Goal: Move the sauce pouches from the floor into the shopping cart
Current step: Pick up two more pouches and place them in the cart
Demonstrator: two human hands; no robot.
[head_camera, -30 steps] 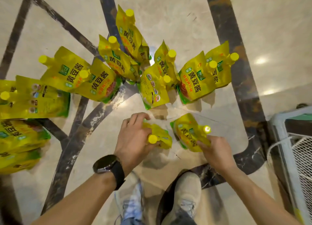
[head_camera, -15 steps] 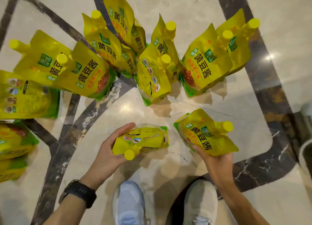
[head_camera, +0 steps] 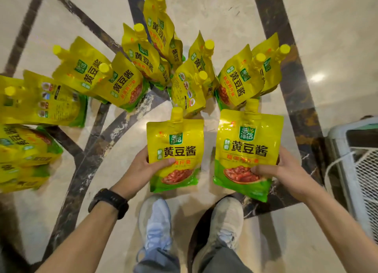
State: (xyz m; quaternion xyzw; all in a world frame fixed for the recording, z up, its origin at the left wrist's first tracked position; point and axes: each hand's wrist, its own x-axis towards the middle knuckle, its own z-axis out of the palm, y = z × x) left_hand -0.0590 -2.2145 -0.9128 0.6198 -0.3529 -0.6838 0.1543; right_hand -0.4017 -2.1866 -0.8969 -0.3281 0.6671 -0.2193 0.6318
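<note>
My left hand [head_camera: 143, 171] grips a yellow sauce pouch [head_camera: 176, 148] by its lower left side, thumb across the front, held upright above the floor with its spout pointing away from me. A second, larger-looking yellow pouch [head_camera: 248, 148] is held the same way in my right hand [head_camera: 282, 172], which grips its lower right side. Several more yellow pouches [head_camera: 124, 82] stand in a cluster on the marble floor beyond them. The shopping cart [head_camera: 347, 170], white with a wire mesh, shows at the right edge.
More pouches lie stacked at the left edge [head_camera: 26, 150]. My two shoes [head_camera: 155, 221] stand on the floor below the hands. Dark inlay bands [head_camera: 286, 68] cross the pale marble floor.
Both hands have lifted their pouches off the floor and turned them upright, fronts facing me. The view has swung right, bringing the cart back into sight.
</note>
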